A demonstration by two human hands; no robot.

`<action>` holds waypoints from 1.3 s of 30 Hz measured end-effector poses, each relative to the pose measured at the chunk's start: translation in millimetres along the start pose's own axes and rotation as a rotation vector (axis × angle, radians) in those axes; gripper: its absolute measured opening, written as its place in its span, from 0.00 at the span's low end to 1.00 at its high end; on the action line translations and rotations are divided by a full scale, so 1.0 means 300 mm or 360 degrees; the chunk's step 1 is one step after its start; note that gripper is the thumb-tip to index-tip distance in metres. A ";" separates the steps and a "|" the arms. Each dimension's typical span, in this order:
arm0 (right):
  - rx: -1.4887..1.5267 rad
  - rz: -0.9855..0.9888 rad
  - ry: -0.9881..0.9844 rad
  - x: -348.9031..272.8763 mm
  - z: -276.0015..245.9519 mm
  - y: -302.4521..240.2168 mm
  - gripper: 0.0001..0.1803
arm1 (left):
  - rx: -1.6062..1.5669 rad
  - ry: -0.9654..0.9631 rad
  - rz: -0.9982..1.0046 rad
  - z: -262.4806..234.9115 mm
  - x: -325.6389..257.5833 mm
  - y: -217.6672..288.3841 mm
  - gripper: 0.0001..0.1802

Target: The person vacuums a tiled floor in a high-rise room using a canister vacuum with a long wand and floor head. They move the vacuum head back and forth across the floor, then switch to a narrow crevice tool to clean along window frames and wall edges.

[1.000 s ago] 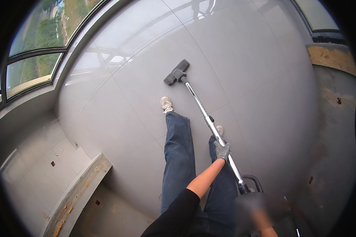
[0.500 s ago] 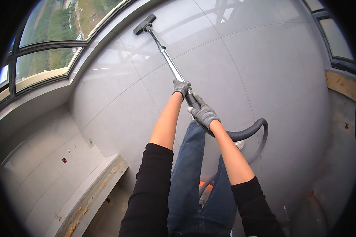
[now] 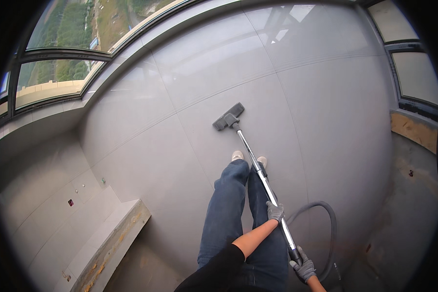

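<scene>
A vacuum cleaner wand [image 3: 267, 188] slants across my legs, chrome tube with a dark grip at its lower end. Its flat grey floor head [image 3: 229, 117] rests on the grey tiles just beyond my shoes. My left hand [image 3: 275, 211], in a grey glove, is wrapped round the middle of the chrome tube. Lower down, my right hand [image 3: 304, 267], gloved alike, grips the dark handle end. The grey hose [image 3: 333, 228] loops out to the right of that hand and runs back toward it.
Large grey tiles [image 3: 238, 73] cover the floor. Framed windows [image 3: 58, 54] line the far left, others [image 3: 416, 73] the far right. A raised ledge [image 3: 113, 243] with a rough edge juts in at lower left. An unfinished wall [image 3: 413, 165] stands at right.
The wand has been drawn back toward me, its floor head coming from the far window side to near my feet. Both hands moved down and right, still holding it. The hose shifted too.
</scene>
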State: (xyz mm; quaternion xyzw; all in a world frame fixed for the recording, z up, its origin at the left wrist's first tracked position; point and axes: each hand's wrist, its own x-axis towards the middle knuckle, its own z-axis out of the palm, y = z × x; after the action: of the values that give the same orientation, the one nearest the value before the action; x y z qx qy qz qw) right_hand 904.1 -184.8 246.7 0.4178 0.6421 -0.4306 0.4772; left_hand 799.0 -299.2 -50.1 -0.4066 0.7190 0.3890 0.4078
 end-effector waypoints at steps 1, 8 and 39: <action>0.0168 -0.0051 -0.0003 0.052 0.016 -0.063 0.46 | -0.0065 -0.0028 -0.0059 -0.024 0.068 0.046 0.33; 0.0802 -0.0500 -0.0202 0.607 0.233 -1.055 0.39 | 0.0209 0.0243 0.0389 -0.718 0.809 0.953 0.37; 0.0760 -0.0110 0.0402 0.547 0.133 -1.104 0.42 | -0.0045 -0.0431 0.0207 -0.426 0.583 1.167 0.39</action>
State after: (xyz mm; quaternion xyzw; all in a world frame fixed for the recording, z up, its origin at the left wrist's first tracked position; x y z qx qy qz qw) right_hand 568.1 -295.0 131.2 0.5467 0.5906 -0.5304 0.2662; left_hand 389.7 -331.5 -81.7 -0.3086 0.6767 0.4760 0.4693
